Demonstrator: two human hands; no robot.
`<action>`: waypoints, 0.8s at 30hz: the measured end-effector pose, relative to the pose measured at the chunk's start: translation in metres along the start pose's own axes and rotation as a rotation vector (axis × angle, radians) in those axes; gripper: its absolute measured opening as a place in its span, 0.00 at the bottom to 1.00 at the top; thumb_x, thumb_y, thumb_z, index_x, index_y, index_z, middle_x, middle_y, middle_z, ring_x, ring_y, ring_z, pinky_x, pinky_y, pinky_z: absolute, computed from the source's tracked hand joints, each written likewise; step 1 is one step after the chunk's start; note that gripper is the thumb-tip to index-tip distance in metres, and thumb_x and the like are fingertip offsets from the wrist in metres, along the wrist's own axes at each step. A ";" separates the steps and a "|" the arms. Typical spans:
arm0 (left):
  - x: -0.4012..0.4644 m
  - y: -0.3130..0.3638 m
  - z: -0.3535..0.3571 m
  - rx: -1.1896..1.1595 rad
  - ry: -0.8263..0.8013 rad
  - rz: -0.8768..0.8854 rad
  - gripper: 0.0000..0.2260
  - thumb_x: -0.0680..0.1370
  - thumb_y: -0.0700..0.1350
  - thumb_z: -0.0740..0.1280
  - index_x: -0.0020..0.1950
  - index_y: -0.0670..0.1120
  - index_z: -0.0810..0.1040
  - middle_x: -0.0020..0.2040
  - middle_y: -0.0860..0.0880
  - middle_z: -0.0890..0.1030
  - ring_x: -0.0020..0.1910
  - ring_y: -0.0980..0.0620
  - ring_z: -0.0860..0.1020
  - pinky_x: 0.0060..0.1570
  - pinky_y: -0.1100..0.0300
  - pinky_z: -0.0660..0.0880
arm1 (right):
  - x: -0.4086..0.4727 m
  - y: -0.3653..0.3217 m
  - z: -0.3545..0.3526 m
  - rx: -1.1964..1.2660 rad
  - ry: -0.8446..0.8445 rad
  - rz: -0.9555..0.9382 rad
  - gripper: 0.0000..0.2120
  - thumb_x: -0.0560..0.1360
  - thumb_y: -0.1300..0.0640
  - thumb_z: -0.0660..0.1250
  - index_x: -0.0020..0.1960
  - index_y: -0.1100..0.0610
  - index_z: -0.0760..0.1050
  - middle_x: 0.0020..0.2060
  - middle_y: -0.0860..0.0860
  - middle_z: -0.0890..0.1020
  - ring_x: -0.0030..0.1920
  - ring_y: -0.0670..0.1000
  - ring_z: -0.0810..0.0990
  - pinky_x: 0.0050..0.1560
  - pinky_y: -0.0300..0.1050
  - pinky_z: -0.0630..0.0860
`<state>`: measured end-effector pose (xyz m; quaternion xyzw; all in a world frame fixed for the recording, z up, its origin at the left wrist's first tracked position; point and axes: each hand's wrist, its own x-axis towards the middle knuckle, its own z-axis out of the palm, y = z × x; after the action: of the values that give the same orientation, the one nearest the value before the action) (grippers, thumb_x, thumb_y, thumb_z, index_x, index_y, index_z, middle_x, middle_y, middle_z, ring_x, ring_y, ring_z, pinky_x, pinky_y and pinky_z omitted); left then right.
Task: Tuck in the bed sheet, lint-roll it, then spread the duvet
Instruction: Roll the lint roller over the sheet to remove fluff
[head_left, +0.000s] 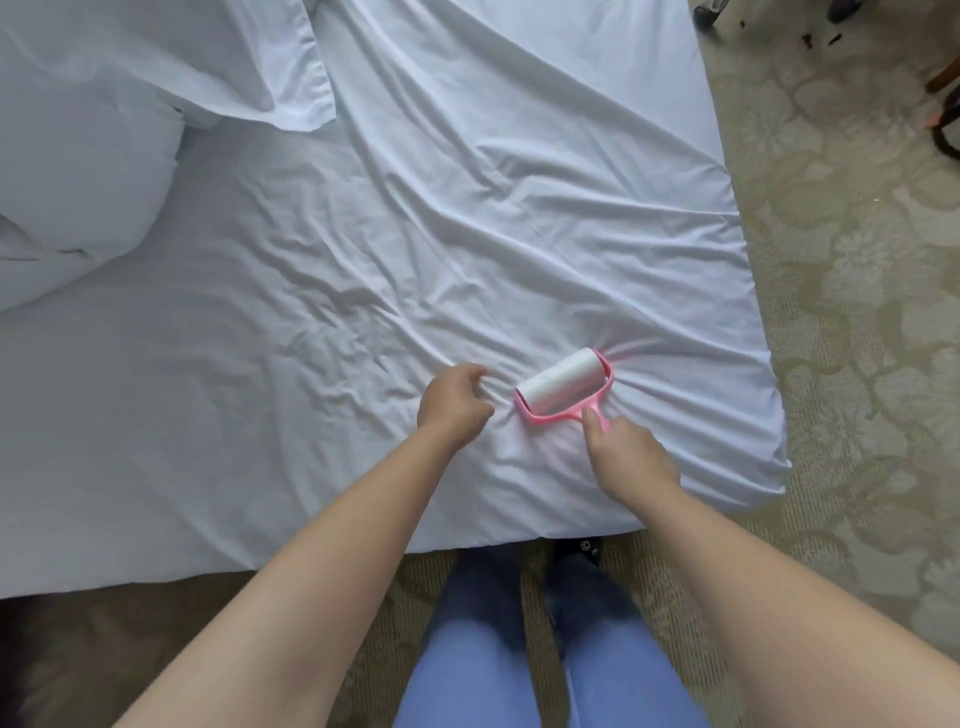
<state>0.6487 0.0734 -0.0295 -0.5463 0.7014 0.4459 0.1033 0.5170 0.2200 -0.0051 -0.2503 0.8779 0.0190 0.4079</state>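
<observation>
The pink lint roller (563, 387) lies on the white bed sheet (363, 312), close to the near edge of the bed and toward its right corner. Its white sticky roll points up and to the right. The right hand (626, 449) holds the pink handle, with fingers wrapped around it and the thumb pressing on top. The left hand (454, 400) is just beside the roller, and its curled fingers pinch a bit of the sheet. The sheet is full of wrinkles (many run out from the roller like rays). The fluffy white duvet (104, 130) is bunched up at the far left of the bed. A patterned carpet (841, 364) lies around the bed.
</observation>
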 end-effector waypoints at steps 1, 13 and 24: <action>0.001 -0.001 0.005 0.054 0.063 0.040 0.20 0.71 0.35 0.67 0.62 0.46 0.78 0.57 0.47 0.80 0.57 0.47 0.76 0.54 0.56 0.74 | 0.013 -0.006 0.001 0.024 0.005 -0.015 0.30 0.81 0.40 0.41 0.57 0.60 0.73 0.53 0.59 0.78 0.46 0.57 0.73 0.45 0.49 0.70; -0.013 -0.011 0.043 0.367 0.121 -0.036 0.46 0.73 0.50 0.71 0.79 0.48 0.42 0.79 0.52 0.43 0.78 0.50 0.42 0.75 0.49 0.49 | 0.016 0.000 0.009 0.016 0.010 -0.073 0.30 0.81 0.40 0.42 0.61 0.60 0.71 0.56 0.59 0.77 0.55 0.60 0.76 0.46 0.49 0.67; -0.016 -0.022 0.037 0.378 0.026 -0.086 0.55 0.67 0.55 0.76 0.78 0.47 0.38 0.78 0.52 0.37 0.77 0.50 0.37 0.75 0.45 0.43 | 0.005 0.038 0.022 0.033 0.033 -0.082 0.32 0.80 0.37 0.43 0.57 0.61 0.73 0.53 0.59 0.78 0.50 0.59 0.76 0.45 0.49 0.67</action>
<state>0.6608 0.1119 -0.0519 -0.5526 0.7499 0.2942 0.2140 0.5126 0.2563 -0.0300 -0.2797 0.8736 -0.0162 0.3979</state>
